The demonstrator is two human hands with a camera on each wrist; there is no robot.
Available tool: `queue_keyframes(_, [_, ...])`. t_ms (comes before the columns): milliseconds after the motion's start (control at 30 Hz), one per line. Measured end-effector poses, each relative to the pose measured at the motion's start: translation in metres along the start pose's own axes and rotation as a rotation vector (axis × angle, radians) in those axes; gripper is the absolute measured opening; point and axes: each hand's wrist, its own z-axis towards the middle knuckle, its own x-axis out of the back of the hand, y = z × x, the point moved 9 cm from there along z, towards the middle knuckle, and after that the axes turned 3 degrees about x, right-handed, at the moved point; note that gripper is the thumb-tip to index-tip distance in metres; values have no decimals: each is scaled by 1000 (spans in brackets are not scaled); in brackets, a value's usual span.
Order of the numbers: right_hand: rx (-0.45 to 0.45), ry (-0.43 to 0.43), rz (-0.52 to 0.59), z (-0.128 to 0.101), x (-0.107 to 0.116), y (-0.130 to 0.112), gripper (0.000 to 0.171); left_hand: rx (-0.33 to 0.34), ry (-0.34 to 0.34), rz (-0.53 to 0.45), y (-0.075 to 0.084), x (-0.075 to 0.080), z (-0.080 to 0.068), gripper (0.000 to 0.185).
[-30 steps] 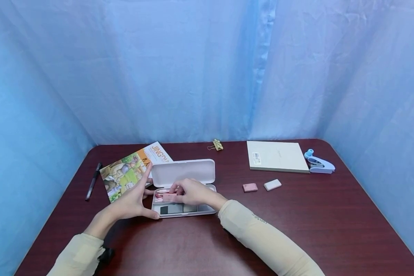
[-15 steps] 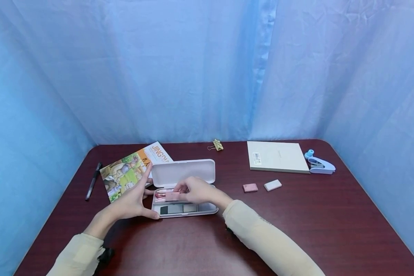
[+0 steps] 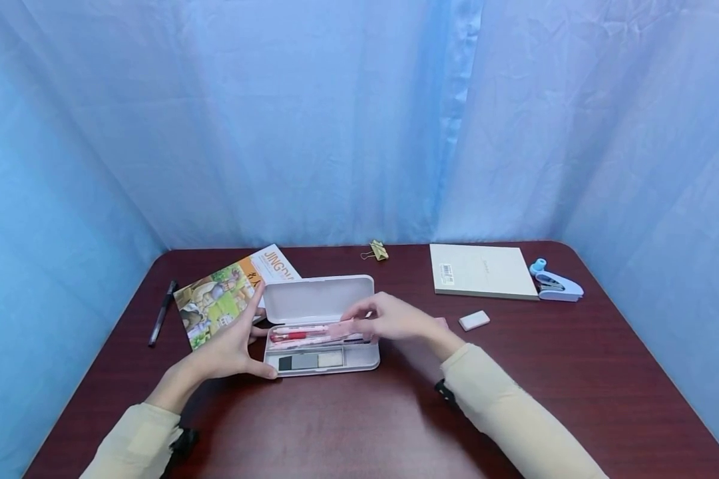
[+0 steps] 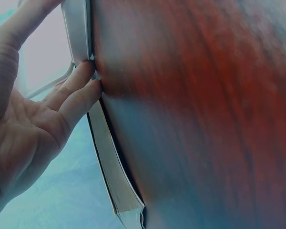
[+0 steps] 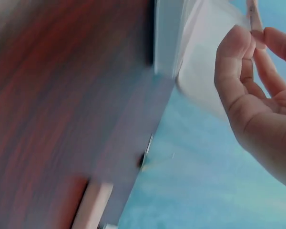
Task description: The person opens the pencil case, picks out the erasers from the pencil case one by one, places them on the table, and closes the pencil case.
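Observation:
A white pencil case (image 3: pixel 362 361) lies with its lid (image 3: pixel 319 299) raised. Pens (image 3: pixel 299 336) fill its back compartment; grey and pale blocks (image 3: pixel 305 361) sit in the front one. My left hand (image 3: pixel 230 346) spans the case's left end, thumb at the front corner, index finger up by the lid. In the left wrist view, two straight fingers (image 4: pixel 81 98) touch the case's end. My right hand (image 3: pixel 392 318) pinches a pink eraser (image 3: pixel 339 328) between thumb and fingers, over the right part of the pens. The right wrist view shows that eraser (image 5: pixel 254 16) edge-on at the fingertips.
A picture-covered book (image 3: pixel 216 299) lies behind my left hand, with a black pen (image 3: pixel 163 313) left of it. A gold binder clip (image 3: pixel 379 251) is at the back. To the right are a white eraser (image 3: pixel 474 320), a cream notebook (image 3: pixel 485 271) and a stapler (image 3: pixel 558 286).
My right hand has moved right and up along the case with the pink eraser, uncovering the pens. It now partly hides the other pink eraser on the table. My left hand has stayed put.

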Motion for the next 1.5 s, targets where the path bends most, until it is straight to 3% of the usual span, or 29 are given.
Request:
queue_keyframes(233, [-116,67,129,-34,38,24,31,-13,-8,-23,0,-1,1,146])
queue_keyframes(467, [-164,107,198,-70,71,44,37,-22,-9,-24,-2,-2,3,146])
queue_keyframes(900, [-159,173,215,-128,125,85,41,-18,-7,-13,-1,-1,1,146])
queue_keyframes(1267, [-269,314,239,-179,172,140,51,-14,-6,-21,-1,1,0,147])
queue_keyframes(1500, [-352,283,218,-201,182,167,55,-2,-13,-35,-2,0,1,146])
